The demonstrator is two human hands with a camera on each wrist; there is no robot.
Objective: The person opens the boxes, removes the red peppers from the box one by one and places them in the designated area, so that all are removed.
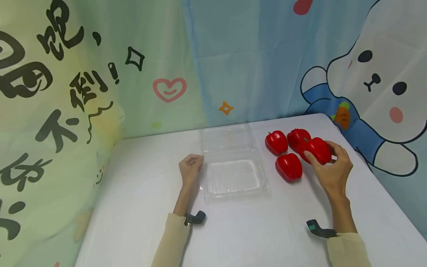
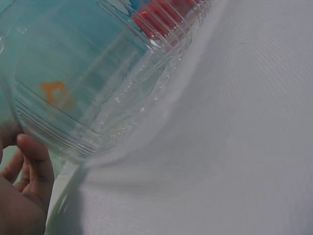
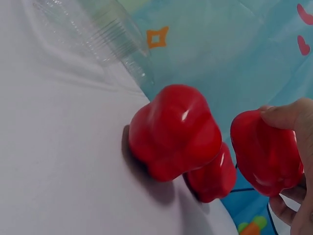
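A clear plastic clamshell box [image 1: 233, 176] lies with its lid laid back on the white table. My left hand [image 1: 191, 168] pinches the box's left edge between thumb and fingers; the left wrist view shows the thumb and fingertips [image 2: 34, 147] at its rim. On the right, my right hand [image 1: 333, 167] grips a red bell pepper [image 1: 318, 150], raised off the table in the right wrist view. Three more red bell peppers rest beside it: one at the left [image 1: 276, 143], one behind [image 1: 298, 138], partly hidden, and one nearer [image 1: 288, 167].
The white table [image 1: 140, 215] ends at a printed curtain [image 1: 233, 55] along the back and left. A cartoon rabbit [image 1: 383, 85] is printed on the curtain at the right. Dark wrist cameras [image 1: 196, 217] sit on both forearms.
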